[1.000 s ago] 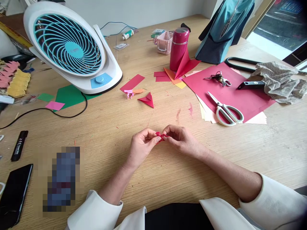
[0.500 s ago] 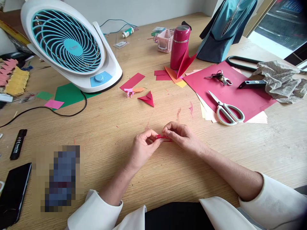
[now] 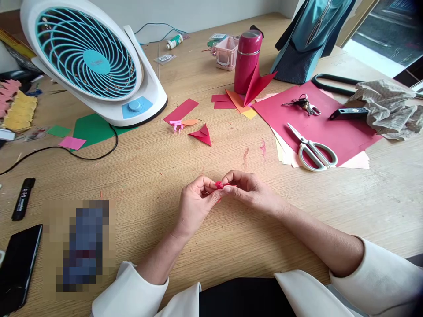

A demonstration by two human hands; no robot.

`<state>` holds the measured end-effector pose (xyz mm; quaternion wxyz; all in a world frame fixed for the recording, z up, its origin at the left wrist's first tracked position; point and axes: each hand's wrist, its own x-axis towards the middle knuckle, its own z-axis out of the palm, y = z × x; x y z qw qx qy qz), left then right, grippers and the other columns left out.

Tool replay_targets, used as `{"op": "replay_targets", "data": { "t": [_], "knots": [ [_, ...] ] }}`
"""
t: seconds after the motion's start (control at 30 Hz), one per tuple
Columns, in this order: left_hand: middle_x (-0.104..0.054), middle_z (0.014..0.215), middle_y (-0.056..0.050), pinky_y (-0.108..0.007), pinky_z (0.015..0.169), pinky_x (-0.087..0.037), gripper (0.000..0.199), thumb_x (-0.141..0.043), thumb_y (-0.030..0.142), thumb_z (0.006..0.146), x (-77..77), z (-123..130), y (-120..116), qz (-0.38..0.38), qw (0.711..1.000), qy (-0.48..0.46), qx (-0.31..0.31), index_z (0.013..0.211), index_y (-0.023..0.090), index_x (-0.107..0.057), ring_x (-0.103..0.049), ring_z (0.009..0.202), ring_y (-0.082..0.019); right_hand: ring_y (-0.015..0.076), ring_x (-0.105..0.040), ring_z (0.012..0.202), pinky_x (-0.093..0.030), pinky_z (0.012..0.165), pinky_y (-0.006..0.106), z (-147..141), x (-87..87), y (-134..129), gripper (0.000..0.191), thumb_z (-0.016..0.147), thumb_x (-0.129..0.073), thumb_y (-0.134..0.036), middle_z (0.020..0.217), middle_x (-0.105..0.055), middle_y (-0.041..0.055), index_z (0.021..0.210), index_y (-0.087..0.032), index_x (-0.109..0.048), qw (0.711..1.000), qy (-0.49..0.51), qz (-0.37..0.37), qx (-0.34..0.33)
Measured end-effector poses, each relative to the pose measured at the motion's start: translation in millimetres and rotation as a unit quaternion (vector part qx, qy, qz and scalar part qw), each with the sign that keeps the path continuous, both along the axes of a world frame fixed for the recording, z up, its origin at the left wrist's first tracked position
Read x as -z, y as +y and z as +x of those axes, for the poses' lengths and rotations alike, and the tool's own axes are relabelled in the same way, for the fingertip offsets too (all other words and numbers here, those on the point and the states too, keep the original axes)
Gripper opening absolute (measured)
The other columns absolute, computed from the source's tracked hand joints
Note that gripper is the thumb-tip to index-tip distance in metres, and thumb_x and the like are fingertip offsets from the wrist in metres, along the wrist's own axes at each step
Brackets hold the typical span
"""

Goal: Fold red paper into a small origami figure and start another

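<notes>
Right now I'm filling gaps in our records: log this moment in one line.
Left hand: pinches small red piece; right hand: pinches same piece; beyond: folded red paper on table; farther right: scissors on red sheet

Down the forearm from the left hand, a white sleeve ends in a wide, loose cuff with a small peak at its outer edge. To the lower right of the right hand, a matching white cuff flares around the bare forearm. Below both hands, white front panels flank a plain black garment.
</notes>
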<state>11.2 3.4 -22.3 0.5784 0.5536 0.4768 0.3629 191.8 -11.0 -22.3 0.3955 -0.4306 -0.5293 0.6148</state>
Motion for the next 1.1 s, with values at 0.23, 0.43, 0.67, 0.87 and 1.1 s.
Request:
{"op": "replay_targets", "data": {
  "t": [0.23, 0.43, 0.67, 0.87, 1.1],
  "knots": [
    [-0.063, 0.068, 0.003, -0.018, 0.059, -0.045, 0.028, -0.082, 0.032, 0.073, 2.3, 2.6, -0.5, 0.015, 1.0, -0.012, -0.001, 0.076, 0.016, -0.059, -0.056, 0.061, -0.008, 0.0132, -0.055, 0.071, -0.042, 0.066, 0.027, 0.4, 2.2, 3.2, 0.041, 0.081, -0.072, -0.055, 0.078, -0.062, 0.001, 0.089, -0.016, -0.063, 0.999, 0.023, -0.023, 0.002],
    [-0.066, 0.077, -0.001, -0.021, 0.068, -0.05, 0.022, -0.078, 0.031, 0.078, 1.5, 0.3, 3.3, 0.04, 0.999, -0.005, 0.036, 0.079, 0.016, -0.062, -0.062, 0.072, -0.011, 0.0116, -0.053, 0.064, -0.042, 0.061, 0.026, -4.3, 6.5, 2.0, 0.037, 0.077, -0.075, -0.05, 0.072, -0.06, -0.0006, 0.082, -0.017, -0.061, 0.998, 0.025, -0.034, 0.046],
    [-0.065, 0.065, 0.0, -0.02, 0.058, -0.045, 0.024, -0.073, 0.035, 0.082, 0.1, -3.5, 5.3, 0.012, 0.999, 0.033, 0.03, 0.072, 0.014, -0.065, -0.056, 0.06, -0.01, 0.0135, -0.061, 0.071, -0.048, 0.067, 0.027, -5.2, 8.6, 0.5, 0.034, 0.08, -0.073, -0.049, 0.077, -0.064, 0.0009, 0.084, -0.018, -0.06, 0.997, 0.029, -0.037, 0.061],
    [-0.066, 0.067, -0.001, -0.019, 0.062, -0.047, 0.026, -0.073, 0.037, 0.082, 1.3, -3.2, 5.5, 0.008, 0.999, 0.021, 0.032, 0.073, 0.014, -0.066, -0.058, 0.064, -0.01, 0.0137, -0.063, 0.07, -0.05, 0.067, 0.026, -6.5, 8.3, 0.5, 0.033, 0.077, -0.076, -0.047, 0.075, -0.064, 0.0006, 0.083, -0.018, -0.061, 0.997, 0.042, -0.035, 0.061],
    [-0.066, 0.079, -0.001, -0.02, 0.062, -0.052, 0.022, -0.066, 0.035, 0.089, -7.1, -2.5, 6.4, 0.015, 0.999, -0.03, 0.032, 0.086, 0.014, -0.068, -0.062, 0.067, -0.01, 0.0133, -0.06, 0.066, -0.045, 0.061, 0.025, -8.1, 4.6, -3.3, 0.029, 0.084, -0.069, -0.043, 0.075, -0.066, 0.0027, 0.083, -0.016, -0.062, 0.998, -0.028, -0.007, 0.053]
  ]
}}
